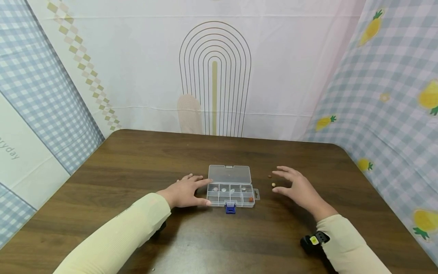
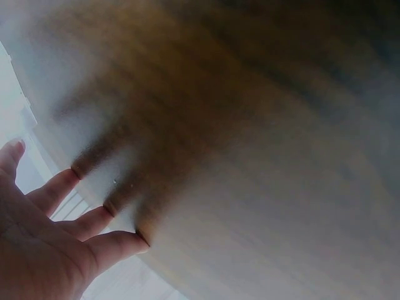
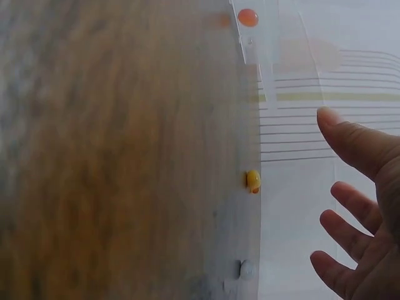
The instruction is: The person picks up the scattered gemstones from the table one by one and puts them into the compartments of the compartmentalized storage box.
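Note:
A clear plastic compartment box (image 1: 219, 204) lies with its lid (image 1: 230, 174) folded back and a blue latch (image 1: 230, 209) at its front. Several small pale pieces sit in its back compartments, and a red-orange bead (image 1: 251, 199) is in the front right one. My left hand (image 1: 186, 191) rests at the box's left side, thumb and index tips right at its edge; the other fingertips touch the table in the left wrist view. To the right, my right hand (image 1: 301, 190) holds nothing, thumb and fingers spread beside a small yellow bead (image 1: 273, 185) on the table.
A tiny brown piece (image 1: 269, 176) lies just behind the yellow bead. The dark wooden table (image 1: 154, 152) ends at a patterned cloth (image 1: 143, 76) at the back. Near the front left lies a tiny pale speck (image 1: 153, 269). A clear hanging tab (image 1: 256, 194) juts from the box's right side.

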Demonstrator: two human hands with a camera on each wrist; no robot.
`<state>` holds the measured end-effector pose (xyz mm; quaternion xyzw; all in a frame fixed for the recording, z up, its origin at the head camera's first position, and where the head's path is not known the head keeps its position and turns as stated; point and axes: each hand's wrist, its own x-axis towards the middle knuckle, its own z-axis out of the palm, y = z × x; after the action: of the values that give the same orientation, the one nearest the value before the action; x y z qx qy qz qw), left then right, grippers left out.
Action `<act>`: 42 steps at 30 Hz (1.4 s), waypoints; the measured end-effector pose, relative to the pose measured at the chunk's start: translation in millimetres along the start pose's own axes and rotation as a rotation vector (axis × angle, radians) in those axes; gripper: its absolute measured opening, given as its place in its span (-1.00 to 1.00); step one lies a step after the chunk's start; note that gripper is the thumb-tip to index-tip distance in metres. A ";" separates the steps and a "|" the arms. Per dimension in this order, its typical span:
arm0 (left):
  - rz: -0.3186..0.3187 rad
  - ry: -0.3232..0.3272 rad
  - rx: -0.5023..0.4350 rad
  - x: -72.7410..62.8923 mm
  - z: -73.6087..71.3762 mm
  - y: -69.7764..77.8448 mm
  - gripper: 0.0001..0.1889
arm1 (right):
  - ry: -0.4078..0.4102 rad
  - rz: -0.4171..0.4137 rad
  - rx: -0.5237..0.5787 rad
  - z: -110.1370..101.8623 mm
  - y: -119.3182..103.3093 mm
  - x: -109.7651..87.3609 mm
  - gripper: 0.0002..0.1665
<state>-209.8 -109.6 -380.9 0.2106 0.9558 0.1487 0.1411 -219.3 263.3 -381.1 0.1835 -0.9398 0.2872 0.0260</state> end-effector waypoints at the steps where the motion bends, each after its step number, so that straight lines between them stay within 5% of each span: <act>1: -0.001 0.000 0.000 0.1 0.1 0.0 -0.17 | 0.004 0.002 0.001 -0.3 1.4 0.2 -0.30; 42: -0.006 -0.004 -0.002 0.4 0.0 0.3 -0.18 | -0.040 0.190 0.084 -14.8 40.8 -10.5 -0.48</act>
<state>-210.1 -109.1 -380.8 0.2080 0.9560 0.1487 0.1439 -225.1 306.2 -392.1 0.1004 -0.9403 0.3239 -0.0278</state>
